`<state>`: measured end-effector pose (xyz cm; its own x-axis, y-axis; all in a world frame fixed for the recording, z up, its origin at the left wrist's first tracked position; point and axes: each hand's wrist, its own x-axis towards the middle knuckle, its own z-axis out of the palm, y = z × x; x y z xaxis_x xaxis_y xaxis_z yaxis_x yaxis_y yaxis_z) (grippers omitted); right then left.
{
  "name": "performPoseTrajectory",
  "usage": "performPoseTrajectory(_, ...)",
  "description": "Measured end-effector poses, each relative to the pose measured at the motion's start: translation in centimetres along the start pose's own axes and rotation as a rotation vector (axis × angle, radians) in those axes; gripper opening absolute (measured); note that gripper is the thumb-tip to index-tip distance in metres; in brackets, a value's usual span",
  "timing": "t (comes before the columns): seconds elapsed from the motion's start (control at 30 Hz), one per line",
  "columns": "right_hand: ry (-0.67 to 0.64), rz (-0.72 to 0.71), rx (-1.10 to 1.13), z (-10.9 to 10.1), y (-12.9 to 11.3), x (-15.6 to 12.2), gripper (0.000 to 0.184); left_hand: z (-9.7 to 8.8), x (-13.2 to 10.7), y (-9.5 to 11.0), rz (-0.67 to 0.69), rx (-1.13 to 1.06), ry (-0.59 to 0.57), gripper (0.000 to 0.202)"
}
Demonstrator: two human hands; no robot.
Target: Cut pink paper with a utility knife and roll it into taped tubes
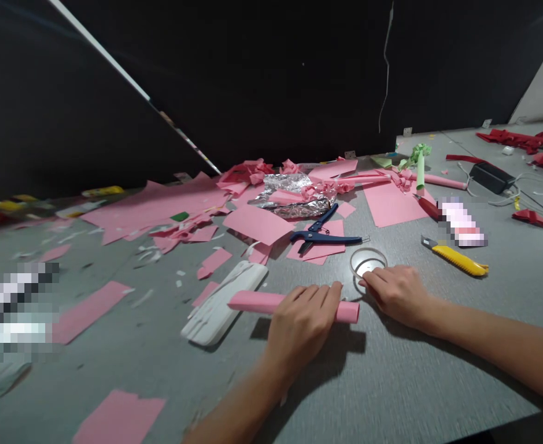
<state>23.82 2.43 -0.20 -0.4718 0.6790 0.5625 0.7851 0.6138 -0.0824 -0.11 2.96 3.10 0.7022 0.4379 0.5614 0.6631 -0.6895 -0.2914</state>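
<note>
In the head view my left hand [302, 320] is wrapped round a pink rolled-paper tube [255, 301], which it holds just above the grey table. The tube lies roughly level, its open end pointing right. My right hand [398, 293] is closed, thumb and fingers pinching the near edge of a clear tape roll [369, 250] to the right of the tube. Beneath the tube's left end rests a white flat oblong object [225, 305]. Behind both hands lies a dark blue plier-like tool [322, 237] with its handles spread, partly on pink paper.
Right of my right hand lies a yellow utility knife [459, 258], blade out. Crumpled foil [285, 185] and pink paper sheets [169, 203] line the back by the black panel [271, 80]. A black power adapter [491, 177] with cables sits far right.
</note>
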Motion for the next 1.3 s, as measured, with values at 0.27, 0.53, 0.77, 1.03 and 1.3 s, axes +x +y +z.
performPoseTrajectory(0.27,0.004,0.007,0.017,0.1,0.1,-0.2,0.026,-0.1,0.2,0.1,-0.039,-0.015,-0.050,0.030)
performPoseTrajectory(0.53,0.028,-0.023,-0.010,-0.2,0.1,-0.2,0.022,-0.2,-0.2,-0.1,-0.115,0.057,0.014,0.031)
performPoseTrajectory(0.77,0.005,-0.065,-0.012,-0.4,-0.2,-0.2,0.021,0.3,0.0,1.2,-0.023,-0.009,-0.012,0.038)
performPoseTrajectory(1.03,0.065,-0.034,0.070,-0.1,-0.9,0.0,0.032,0.7,0.5,1.6,-0.002,-0.019,0.062,0.030)
performPoseTrajectory(1.3,0.007,-0.081,0.070,0.0,-0.7,-0.3,0.023,0.1,0.7,1.9,-0.010,-0.021,0.013,0.027)
